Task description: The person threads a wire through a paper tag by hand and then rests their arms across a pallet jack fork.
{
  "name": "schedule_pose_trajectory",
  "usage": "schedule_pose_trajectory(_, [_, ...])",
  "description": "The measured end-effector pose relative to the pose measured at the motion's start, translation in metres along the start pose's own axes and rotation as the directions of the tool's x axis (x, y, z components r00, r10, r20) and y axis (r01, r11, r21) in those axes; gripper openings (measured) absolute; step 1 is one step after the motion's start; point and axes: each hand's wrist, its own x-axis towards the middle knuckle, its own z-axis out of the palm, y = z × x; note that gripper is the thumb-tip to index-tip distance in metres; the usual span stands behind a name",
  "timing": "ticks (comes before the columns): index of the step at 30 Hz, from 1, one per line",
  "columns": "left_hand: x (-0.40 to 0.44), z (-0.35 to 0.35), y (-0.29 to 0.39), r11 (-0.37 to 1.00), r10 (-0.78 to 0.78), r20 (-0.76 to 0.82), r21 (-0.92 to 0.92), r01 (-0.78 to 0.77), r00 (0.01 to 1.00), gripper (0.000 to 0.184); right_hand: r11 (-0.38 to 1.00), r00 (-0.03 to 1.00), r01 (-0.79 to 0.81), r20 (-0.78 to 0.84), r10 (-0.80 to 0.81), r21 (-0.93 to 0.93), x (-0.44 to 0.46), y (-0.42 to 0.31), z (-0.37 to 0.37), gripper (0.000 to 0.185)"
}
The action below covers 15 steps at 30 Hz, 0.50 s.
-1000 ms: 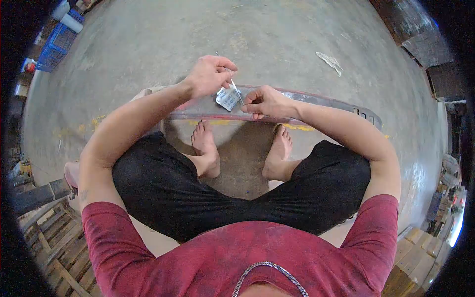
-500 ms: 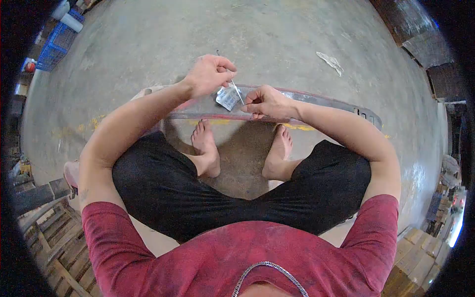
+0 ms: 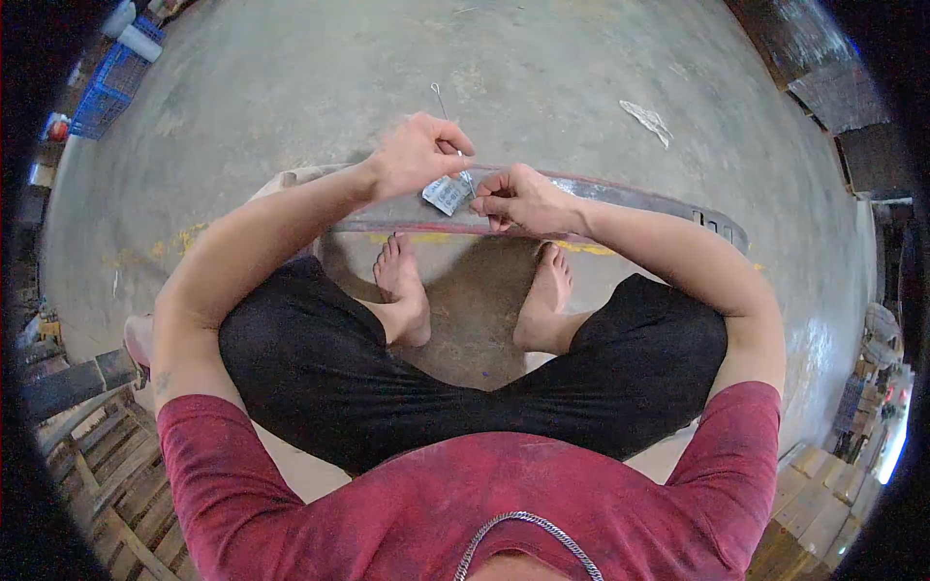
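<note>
A thin metal rod with a small loop at its top end (image 3: pixel 437 90) runs down through the fingers of my left hand (image 3: pixel 422 155), which are closed on it. Its lower end meets the pinched fingertips of my right hand (image 3: pixel 523 199). Whether the right fingers grip the rod or some small piece at its tip is too small to tell. Just below my left hand a silver printed packet (image 3: pixel 445 196) lies on a long dark board with reddish edges (image 3: pixel 620 198). Both hands are above this board.
My bare feet (image 3: pixel 402 281) rest on the floor behind the board. A crumpled white scrap (image 3: pixel 646 124) lies on the floor ahead. Blue crates (image 3: pixel 111 92) stand at the far left, wooden pallets (image 3: pixel 116 484) at the lower left, and cardboard boxes (image 3: pixel 814 499) at the lower right.
My left hand has moved slightly down and right, towards my right hand. More of the rod, with its looped end, now shows above it. My right hand has hardly moved.
</note>
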Motion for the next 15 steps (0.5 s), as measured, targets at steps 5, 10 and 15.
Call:
schedule_pose_trajectory(5, [-0.0003, 0.0023, 0.0019, 0.999, -0.004, 0.044, -0.040, 0.005, 0.999, 0.026, 1.000, 1.000, 0.022, -0.022, -0.022, -0.003, 0.0017, 0.0002, 0.0014, 0.026])
schedule_pose_trajectory(10, [-0.0004, 0.0012, 0.0021, 1.000, -0.005, 0.049, -0.023, 0.006, 0.999, 0.026, 0.998, 0.998, 0.053, -0.038, -0.051, 0.046, 0.0041, 0.0048, 0.0023, 0.025])
schedule_pose_trajectory(15, [0.0023, 0.0015, -0.0064, 0.994, -0.025, 0.012, -0.103, 0.026, 1.000, 0.025, 0.999, 1.000, 0.018, -0.015, -0.017, 0.031, 0.0047, 0.0058, 0.0029, 0.023])
